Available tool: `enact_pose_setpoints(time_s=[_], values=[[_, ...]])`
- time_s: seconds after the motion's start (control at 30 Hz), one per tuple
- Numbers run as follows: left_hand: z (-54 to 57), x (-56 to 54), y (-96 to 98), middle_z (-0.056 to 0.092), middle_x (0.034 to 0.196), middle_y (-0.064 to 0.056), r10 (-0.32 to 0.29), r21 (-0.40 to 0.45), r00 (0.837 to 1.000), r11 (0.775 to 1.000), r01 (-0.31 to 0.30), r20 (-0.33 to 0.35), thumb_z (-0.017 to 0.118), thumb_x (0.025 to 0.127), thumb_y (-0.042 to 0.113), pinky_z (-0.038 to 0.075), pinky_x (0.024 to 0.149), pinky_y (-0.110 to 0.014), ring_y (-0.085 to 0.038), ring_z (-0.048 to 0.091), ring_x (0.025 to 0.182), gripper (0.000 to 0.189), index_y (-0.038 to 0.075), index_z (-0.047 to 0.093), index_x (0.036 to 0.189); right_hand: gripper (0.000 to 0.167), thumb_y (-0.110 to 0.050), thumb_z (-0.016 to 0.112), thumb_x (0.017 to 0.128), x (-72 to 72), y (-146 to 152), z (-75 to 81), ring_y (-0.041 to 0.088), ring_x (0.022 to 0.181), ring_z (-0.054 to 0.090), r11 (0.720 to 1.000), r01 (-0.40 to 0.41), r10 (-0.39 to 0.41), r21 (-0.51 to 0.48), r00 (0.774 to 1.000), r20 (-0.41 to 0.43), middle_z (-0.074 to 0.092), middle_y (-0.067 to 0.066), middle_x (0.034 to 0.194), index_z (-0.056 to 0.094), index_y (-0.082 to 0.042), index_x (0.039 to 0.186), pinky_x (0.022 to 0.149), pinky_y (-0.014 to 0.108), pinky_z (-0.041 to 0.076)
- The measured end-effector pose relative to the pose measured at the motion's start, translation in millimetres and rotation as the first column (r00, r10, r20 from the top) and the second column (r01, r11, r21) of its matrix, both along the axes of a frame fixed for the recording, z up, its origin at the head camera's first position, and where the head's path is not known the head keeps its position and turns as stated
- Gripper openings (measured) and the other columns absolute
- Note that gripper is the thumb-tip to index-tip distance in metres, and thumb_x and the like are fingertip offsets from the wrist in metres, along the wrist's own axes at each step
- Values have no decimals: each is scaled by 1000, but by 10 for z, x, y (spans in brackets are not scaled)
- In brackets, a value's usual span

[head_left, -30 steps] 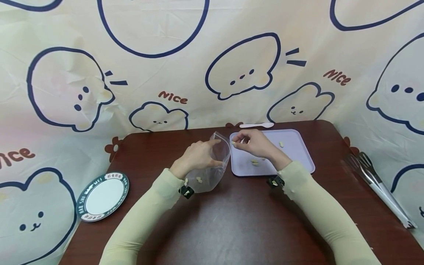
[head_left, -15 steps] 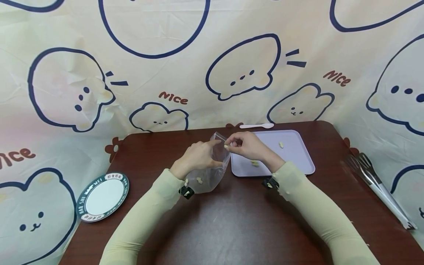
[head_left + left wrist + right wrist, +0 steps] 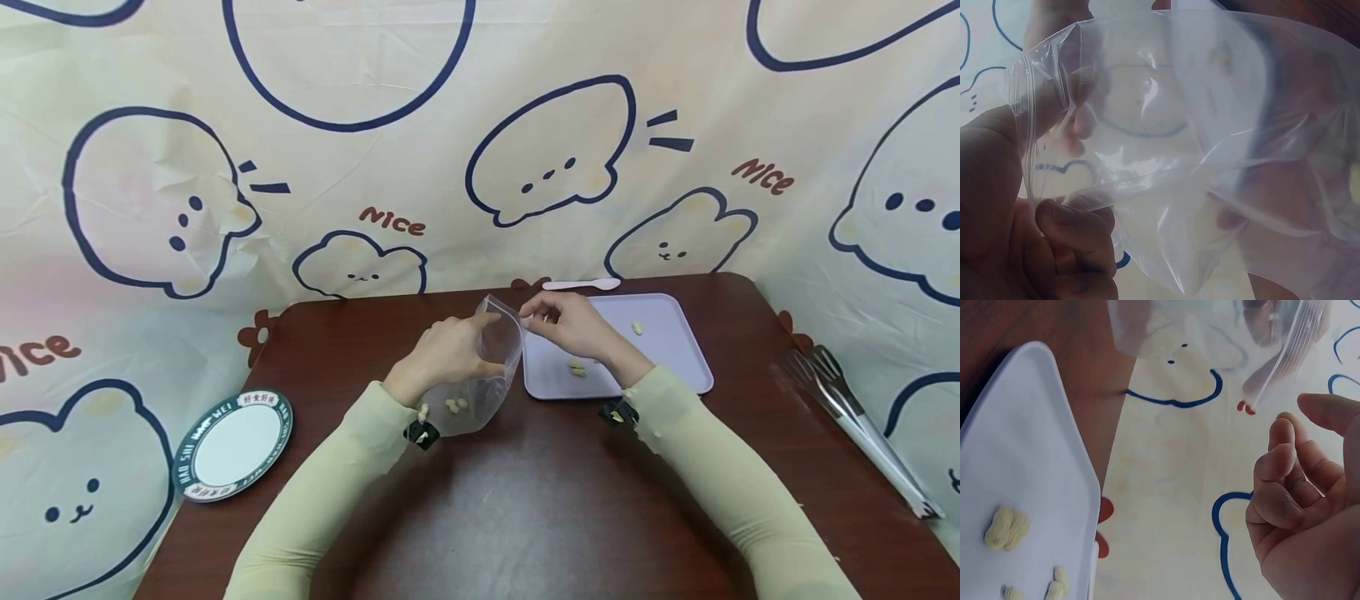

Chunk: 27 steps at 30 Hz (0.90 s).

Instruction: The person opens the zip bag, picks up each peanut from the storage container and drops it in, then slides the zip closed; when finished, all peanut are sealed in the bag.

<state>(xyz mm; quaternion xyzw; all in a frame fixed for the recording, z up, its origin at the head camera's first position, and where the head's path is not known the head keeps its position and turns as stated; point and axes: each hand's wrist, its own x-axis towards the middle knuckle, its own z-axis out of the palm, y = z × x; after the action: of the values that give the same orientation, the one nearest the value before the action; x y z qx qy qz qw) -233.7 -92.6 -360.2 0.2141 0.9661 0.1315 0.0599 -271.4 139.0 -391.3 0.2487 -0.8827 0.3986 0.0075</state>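
My left hand (image 3: 447, 350) grips a clear zip bag (image 3: 480, 408) by its mouth, thumb and fingers spreading it. In the left wrist view, the ridged zip strip of the bag (image 3: 1029, 144) runs past my fingers. Several pale peanuts (image 3: 455, 406) lie low in the bag. Just right of the mouth is my right hand (image 3: 567, 323), above the left part of a lilac tray (image 3: 660, 367). Nothing shows between its thumb and loosely bent fingers in the right wrist view. On the tray lie several peanuts (image 3: 1007, 529).
A white plastic spoon (image 3: 581, 284) lies behind the tray at the table's back edge. At the left edge is a green-rimmed plate (image 3: 236, 450). Metal tongs (image 3: 862, 433) lie along the right edge. A patterned cloth (image 3: 420, 167) hangs behind the brown table (image 3: 487, 517).
My right hand carried a peanut left from the tray to the bag's mouth, let it go, and drew back slightly right. One more peanut shows in the bag. My left hand stays put.
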Motion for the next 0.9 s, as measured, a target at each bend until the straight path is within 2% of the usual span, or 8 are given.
enact_pose_setpoints(time_s=[0.1, 0.2, 0.37, 0.5, 0.67, 0.9], values=[[21, 12, 5, 58, 63, 0, 8, -7, 1000, 1000, -8, -4, 81, 75, 57, 43, 50, -31, -16, 52, 54, 90, 22, 45, 150, 17, -29, 63, 97, -45, 67, -20, 18, 83, 59, 999, 39, -39, -5, 999, 9, 68, 1, 94, 72, -19, 107, 75, 34, 49], [33, 23, 12, 54, 59, 1, 9, -11, 1000, 1000, -9, -4, 81, 75, 56, 41, 48, -31, -15, 50, 51, 90, 23, 45, 150, 16, -29, 65, 97, -113, 148, -83, 19, 83, 59, 997, 79, -79, 3, 997, 20, 69, 2, 95, 72, -18, 106, 75, 34, 48], [41, 38, 18, 55, 57, 2, 5, -13, 1000, 1000, -5, -7, 80, 75, 56, 41, 48, -31, -15, 50, 50, 89, 24, 45, 150, 12, -25, 68, 94, -221, 284, -246, 20, 79, 59, 991, 128, -129, 31, 991, 23, 70, 3, 91, 73, -16, 100, 71, 33, 47], [37, 43, 13, 55, 57, 2, 3, -14, 1000, 1000, -3, -8, 80, 75, 57, 40, 47, -31, -15, 49, 50, 89, 24, 45, 150, 10, -24, 69, 93, -283, 370, -371, 18, 78, 60, 987, 136, -139, 82, 990, 22, 70, 4, 89, 73, -15, 96, 70, 31, 46], [39, 51, 4, 52, 55, 3, -11, -4, 1000, 1000, 11, -11, 80, 75, 57, 37, 46, -30, -14, 45, 48, 88, 23, 46, 149, 11, -23, 68, 92, -322, 458, -464, 18, 79, 63, 980, 146, -151, 134, 988, 28, 71, 4, 89, 74, -15, 95, 72, 31, 46], [33, 60, -6, 52, 55, 3, -16, -4, 1000, 1000, 16, -14, 79, 75, 59, 40, 49, -31, -13, 46, 50, 88, 23, 47, 149, 11, -23, 68, 91, -425, 602, -597, 20, 82, 62, 960, 222, -233, 172, 971, 46, 71, 5, 92, 73, -14, 96, 76, 33, 44]])
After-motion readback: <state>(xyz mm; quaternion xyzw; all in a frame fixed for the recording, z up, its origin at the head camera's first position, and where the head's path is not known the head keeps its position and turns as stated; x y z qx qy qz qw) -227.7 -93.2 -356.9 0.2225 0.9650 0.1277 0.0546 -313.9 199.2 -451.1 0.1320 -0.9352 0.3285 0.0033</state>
